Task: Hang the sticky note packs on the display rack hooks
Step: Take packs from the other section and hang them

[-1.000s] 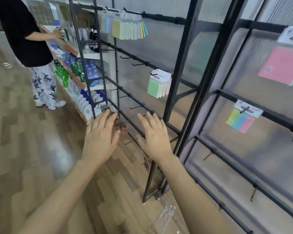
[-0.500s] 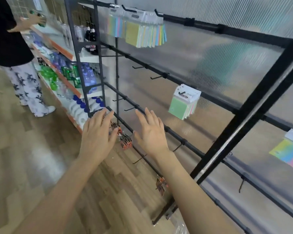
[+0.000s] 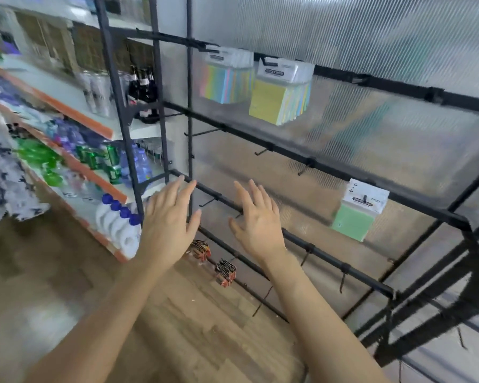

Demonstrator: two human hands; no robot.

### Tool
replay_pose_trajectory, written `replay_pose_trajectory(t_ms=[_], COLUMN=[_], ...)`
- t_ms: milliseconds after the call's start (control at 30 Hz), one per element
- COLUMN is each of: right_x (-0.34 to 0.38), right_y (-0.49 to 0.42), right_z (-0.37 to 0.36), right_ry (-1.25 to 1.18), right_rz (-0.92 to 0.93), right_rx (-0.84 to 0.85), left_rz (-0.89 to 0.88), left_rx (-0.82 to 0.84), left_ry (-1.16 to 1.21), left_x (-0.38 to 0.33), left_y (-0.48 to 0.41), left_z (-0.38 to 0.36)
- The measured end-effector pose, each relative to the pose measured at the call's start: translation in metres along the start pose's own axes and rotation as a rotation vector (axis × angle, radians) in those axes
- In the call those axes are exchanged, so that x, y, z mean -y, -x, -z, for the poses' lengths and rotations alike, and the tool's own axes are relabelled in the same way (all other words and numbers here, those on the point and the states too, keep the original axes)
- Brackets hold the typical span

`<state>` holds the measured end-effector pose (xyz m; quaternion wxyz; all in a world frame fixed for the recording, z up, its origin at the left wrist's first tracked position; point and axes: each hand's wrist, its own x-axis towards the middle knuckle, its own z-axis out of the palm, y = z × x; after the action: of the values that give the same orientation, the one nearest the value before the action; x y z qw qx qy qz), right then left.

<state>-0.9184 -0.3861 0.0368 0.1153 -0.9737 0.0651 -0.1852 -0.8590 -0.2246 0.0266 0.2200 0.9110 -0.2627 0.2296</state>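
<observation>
Wood-plank floor (image 3: 210,333); ribbed translucent wall panel (image 3: 371,34) along the right; white shelves (image 3: 75,113) with orange edges at left, stocked with green, blue and dark bottles (image 3: 140,165); even, soft light.

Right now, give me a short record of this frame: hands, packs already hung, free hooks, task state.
Left hand: open, fingers spread, holds nothing
Right hand: open, fingers spread, holds nothing
Rack: black metal display rack with horizontal rails
Top rail: pastel multicolour sticky note packs beside yellow-fronted sticky note packs
Second rail: one green sticky note pack with a white header
Free hook: bare black hook between the hands
Lowest rail: small red-and-black packets
Task state: no pack in hand
</observation>
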Motion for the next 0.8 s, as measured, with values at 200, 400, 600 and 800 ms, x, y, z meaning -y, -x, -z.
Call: replay_pose_trajectory(t_ms=[200,400,600,800], right_x=[0.018,0.009,-0.002,-0.014], right_y=[-0.057,-0.121,-0.181,-0.208], right_z=[-0.018,-0.028,-0.023,-0.004], right_ry=[0.007,0.004,0.160,0.251], right_rz=[-0.034,-0.082,-0.061,-0.105], right_rx=[-0.092,-0.187,-0.471,-0.555], left_rz=[-0.035,-0.135,-0.222,-0.303], left_rx=[0.031,0.024,-0.024,-0.115], left_ry=[0.018,0.041,0.067,0.126], left_x=[0.044,0.067,0.071,0.071], left_y=[-0.050,-0.119,-0.199,-0.260], left_z=[-0.012,-0.034,-0.044,-0.051])
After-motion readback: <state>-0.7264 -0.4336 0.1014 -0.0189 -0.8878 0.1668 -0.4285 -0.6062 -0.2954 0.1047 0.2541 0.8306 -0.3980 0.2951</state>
